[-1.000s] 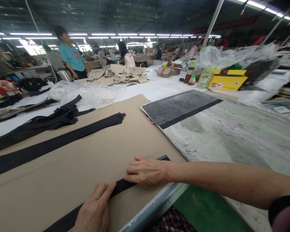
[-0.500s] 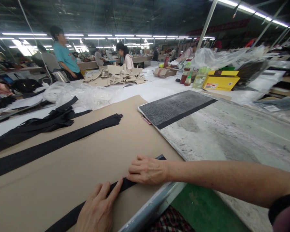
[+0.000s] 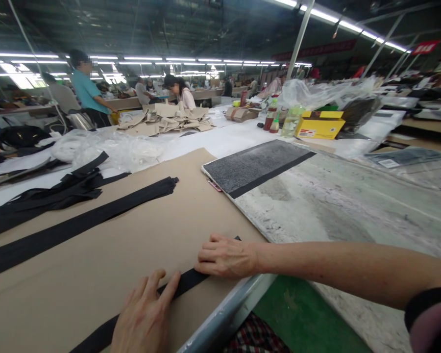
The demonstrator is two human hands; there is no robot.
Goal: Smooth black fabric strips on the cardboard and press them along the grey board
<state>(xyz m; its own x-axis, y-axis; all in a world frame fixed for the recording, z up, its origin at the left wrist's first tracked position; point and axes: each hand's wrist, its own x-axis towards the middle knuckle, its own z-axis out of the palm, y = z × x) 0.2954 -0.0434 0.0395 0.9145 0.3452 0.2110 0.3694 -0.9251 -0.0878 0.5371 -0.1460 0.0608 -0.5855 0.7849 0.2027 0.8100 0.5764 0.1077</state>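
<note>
A narrow black fabric strip lies slantwise along the near part of a brown sheet. My left hand rests on the strip with its fingers apart, the fingertips pressing along it. Farther up, near the strip's far end, my right hand has its fingers curled together on the fabric. Its fingertips are partly hidden, and the strip's end shows just past the knuckles. A bare length of strip runs between the two hands.
A bundle of black strips and a loose black pile lie to the left. At right, a stained board bears a dark grey panel. Bottles and a yellow box stand behind. Co-workers are farther back.
My left hand has slid slightly back along the strip, so more black fabric shows between the hands. My right hand stays nearly in place on it. The view has turned slightly right.
</note>
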